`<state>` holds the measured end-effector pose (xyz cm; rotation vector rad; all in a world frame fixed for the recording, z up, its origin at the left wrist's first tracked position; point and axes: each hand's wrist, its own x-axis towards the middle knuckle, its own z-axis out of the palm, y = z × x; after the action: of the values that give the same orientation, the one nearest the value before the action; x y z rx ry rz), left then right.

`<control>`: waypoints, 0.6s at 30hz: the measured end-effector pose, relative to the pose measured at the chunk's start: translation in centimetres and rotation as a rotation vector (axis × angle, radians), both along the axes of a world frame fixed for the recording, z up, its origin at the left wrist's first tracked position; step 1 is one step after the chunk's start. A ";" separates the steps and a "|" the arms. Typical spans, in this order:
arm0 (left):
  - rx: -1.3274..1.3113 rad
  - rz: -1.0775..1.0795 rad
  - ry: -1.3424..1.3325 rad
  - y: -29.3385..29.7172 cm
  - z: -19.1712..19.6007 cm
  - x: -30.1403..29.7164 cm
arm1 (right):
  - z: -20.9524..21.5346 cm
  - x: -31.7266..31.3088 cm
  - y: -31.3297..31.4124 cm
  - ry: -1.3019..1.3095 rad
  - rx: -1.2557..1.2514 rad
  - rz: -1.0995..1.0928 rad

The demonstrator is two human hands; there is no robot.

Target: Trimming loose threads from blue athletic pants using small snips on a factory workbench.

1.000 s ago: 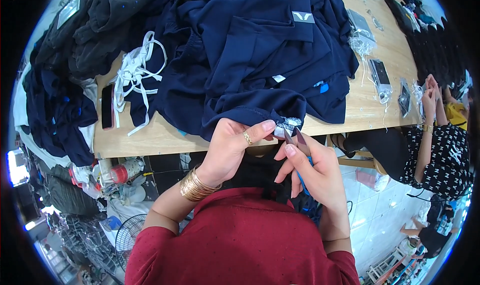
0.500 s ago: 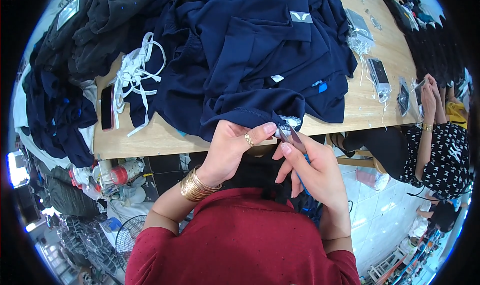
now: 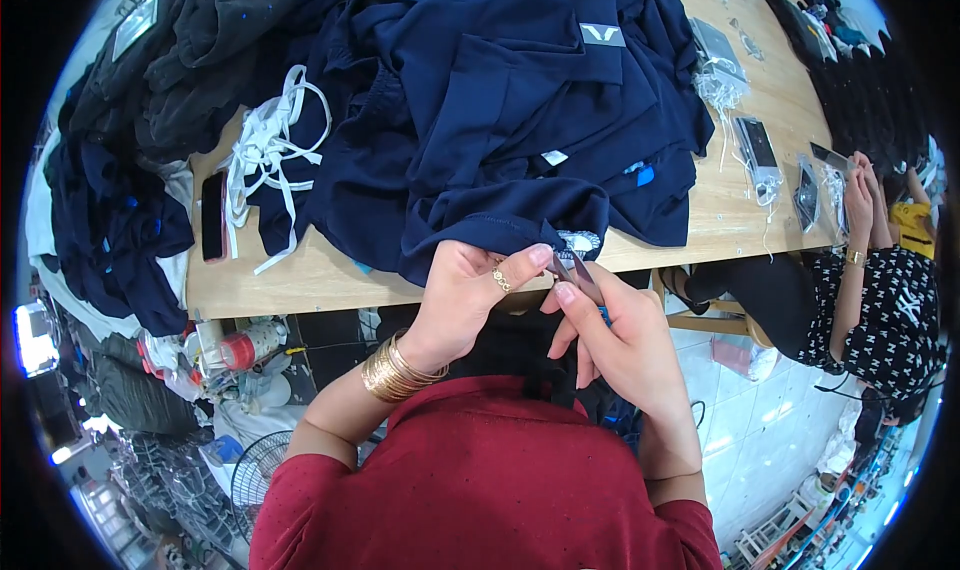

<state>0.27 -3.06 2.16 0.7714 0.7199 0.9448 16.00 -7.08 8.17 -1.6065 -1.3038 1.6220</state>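
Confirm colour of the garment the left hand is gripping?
Navy blue garment, gripped at its hem by the left hand; clearest in the head view.

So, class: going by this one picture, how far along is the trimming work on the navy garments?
Done: nothing can be told apart as finished. In hand: the left hand pinches the hem of a navy garment at the table edge, while the right hand holds small snips against it. Left: a heap of navy garments is piled behind it.

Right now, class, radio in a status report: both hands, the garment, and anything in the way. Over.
Left hand pinching hem of navy garment at table edge. Right hand holding small snips against the hem. White straps lie clear to the left.
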 end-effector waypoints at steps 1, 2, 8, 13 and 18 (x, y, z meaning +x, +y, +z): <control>0.010 0.012 0.011 0.0 0.0 0.0 | 0.0 0.0 0.0 0.000 0.000 0.001; 0.010 0.012 0.010 0.1 0.0 0.0 | 0.1 0.1 -0.1 0.003 -0.001 0.001; -0.052 0.004 0.001 0.2 0.0 -0.3 | 0.0 0.9 -0.3 0.025 0.006 -0.068; -0.072 0.009 -0.005 0.0 0.4 0.2 | -0.1 1.9 -0.8 0.042 0.036 -0.149; -0.082 -0.021 0.024 0.0 0.2 -0.2 | 0.0 1.5 -0.8 0.046 0.014 -0.125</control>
<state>0.12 -3.02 2.34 0.7180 0.7653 0.8830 17.53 -7.84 8.18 -1.6003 -1.1650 1.5617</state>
